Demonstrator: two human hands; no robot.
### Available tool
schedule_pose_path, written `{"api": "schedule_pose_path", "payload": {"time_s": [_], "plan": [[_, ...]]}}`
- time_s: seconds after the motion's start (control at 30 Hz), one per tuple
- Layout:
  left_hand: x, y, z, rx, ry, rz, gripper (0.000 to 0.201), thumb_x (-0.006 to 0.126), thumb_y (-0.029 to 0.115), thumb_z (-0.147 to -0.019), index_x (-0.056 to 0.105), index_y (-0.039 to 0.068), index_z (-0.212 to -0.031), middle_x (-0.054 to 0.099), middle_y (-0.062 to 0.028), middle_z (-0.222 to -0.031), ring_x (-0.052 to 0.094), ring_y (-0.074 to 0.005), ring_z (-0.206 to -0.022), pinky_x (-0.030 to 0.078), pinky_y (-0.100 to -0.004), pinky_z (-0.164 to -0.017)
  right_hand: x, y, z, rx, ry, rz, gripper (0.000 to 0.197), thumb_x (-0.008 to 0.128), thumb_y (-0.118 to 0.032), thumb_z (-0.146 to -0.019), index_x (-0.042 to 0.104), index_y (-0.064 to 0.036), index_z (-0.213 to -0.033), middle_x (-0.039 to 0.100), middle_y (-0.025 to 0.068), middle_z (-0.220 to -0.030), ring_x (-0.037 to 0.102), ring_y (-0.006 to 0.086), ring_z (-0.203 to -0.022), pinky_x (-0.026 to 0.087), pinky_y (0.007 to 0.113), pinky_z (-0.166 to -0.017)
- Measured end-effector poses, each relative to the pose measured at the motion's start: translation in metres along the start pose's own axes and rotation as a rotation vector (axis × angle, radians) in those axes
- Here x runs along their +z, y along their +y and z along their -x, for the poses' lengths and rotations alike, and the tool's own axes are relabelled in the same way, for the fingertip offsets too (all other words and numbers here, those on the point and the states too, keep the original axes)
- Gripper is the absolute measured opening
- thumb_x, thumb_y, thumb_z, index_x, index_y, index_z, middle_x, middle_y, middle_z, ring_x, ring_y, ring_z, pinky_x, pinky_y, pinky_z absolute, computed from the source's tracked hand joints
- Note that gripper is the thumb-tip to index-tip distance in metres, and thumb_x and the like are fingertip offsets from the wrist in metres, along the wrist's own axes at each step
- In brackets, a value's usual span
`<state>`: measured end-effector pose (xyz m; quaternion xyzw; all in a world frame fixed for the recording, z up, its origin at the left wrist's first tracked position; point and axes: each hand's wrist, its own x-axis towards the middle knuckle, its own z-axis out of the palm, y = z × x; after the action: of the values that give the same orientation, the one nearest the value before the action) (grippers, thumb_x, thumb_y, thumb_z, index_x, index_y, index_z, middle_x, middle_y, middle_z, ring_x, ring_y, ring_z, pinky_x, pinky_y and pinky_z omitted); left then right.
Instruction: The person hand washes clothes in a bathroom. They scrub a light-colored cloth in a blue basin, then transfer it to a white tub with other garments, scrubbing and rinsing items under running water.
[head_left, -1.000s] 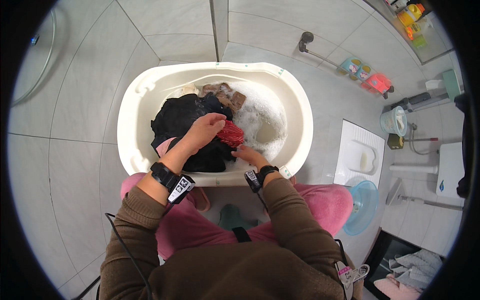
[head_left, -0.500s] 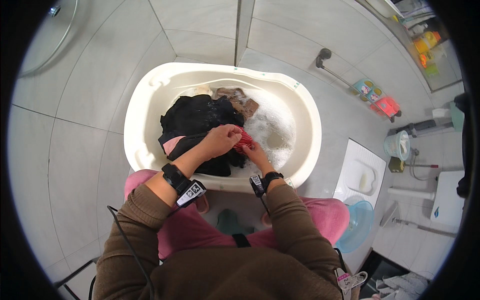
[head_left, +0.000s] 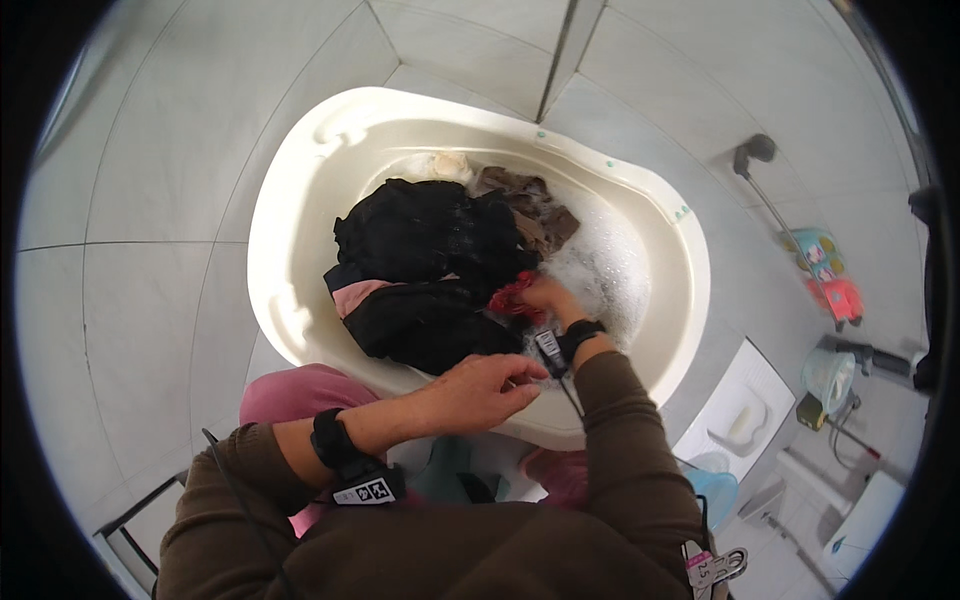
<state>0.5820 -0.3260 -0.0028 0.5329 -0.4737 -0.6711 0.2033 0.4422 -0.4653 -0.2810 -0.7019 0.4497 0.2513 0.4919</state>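
Note:
A cream plastic tub (head_left: pixel 285 215) holds soapy water and wet clothes. My right hand (head_left: pixel 550 297) reaches down into it and grips a red cloth (head_left: pixel 512 293) at the edge of the dark clothes; its fingers are partly hidden and blurred. Over the tub's near rim hovers my left hand (head_left: pixel 478 390), empty, with fingers loosely bent and thumb apart. Black clothing (head_left: pixel 425 235) fills the tub's left and middle, with a pink patch (head_left: pixel 357 296) showing at its left side. Brown fabric (head_left: pixel 530 200) lies behind the red cloth, beside white suds (head_left: pixel 615 265).
A tiled wall rises behind and left of the tub. To the right are a wall rail (head_left: pixel 770 200) holding colourful slippers (head_left: pixel 820 255), a white squat toilet (head_left: pixel 735 410), and a light blue basin (head_left: pixel 712 492). My knees press close to the tub's near side.
My left hand has let go of the red striped cloth and drawn back to the near rim. The right hand has pushed the cloth forward toward the water. The view has tilted.

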Motion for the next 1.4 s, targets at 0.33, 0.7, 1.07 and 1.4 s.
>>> {"api": "schedule_pose_path", "payload": {"time_s": [0.33,0.7,1.07,1.4], "plan": [[-0.006,-0.002,0.001,-0.289,0.228,0.233,0.033,0.055,0.025,-0.092,0.062,0.004,-0.117,0.069,-0.0130,-0.101,0.066,-0.0206,-0.091,0.050,-0.0330,-0.082,0.011,0.001,0.009,0.123,0.346,0.074,0.042,0.063,-0.026,-0.078,0.062,-0.0047,-0.114,0.064,0.0248,-0.110,0.061,0.0427,-0.103,0.049,0.047,-0.088],[0.051,-0.066,0.012,-0.360,0.458,0.380,0.030,0.056,0.020,-0.092,0.062,0.005,-0.117,0.067,-0.0057,-0.094,0.061,-0.0127,-0.084,0.050,-0.0277,-0.078,0.059,-0.025,0.125,0.252,0.202,-1.001,0.038,0.063,-0.003,-0.080,0.059,-0.0092,-0.117,0.066,0.0098,-0.096,0.066,0.0203,-0.083,0.053,0.035,-0.065],[0.054,-0.053,0.061,-0.443,0.486,0.979,0.062,0.056,0.044,-0.093,0.033,0.021,-0.146,0.052,-0.0066,-0.127,0.050,-0.0212,-0.114,0.046,-0.0444,-0.088,-0.020,-0.085,0.238,0.228,0.258,-1.124,0.044,0.067,-0.005,-0.084,0.054,-0.0066,-0.126,0.063,0.0067,-0.116,0.063,0.0185,-0.099,0.053,0.032,-0.082],[0.035,0.044,0.003,-0.142,0.698,1.220,0.075,0.056,0.058,-0.089,0.028,0.018,-0.146,0.047,-0.0101,-0.132,0.048,-0.0247,-0.118,0.045,-0.0458,-0.092,-0.071,-0.169,0.309,-0.091,0.078,-0.466,0.041,0.070,-0.013,-0.084,0.055,-0.0030,-0.120,0.063,0.0061,-0.102,0.061,0.0146,-0.086,0.050,0.028,-0.077]]}}
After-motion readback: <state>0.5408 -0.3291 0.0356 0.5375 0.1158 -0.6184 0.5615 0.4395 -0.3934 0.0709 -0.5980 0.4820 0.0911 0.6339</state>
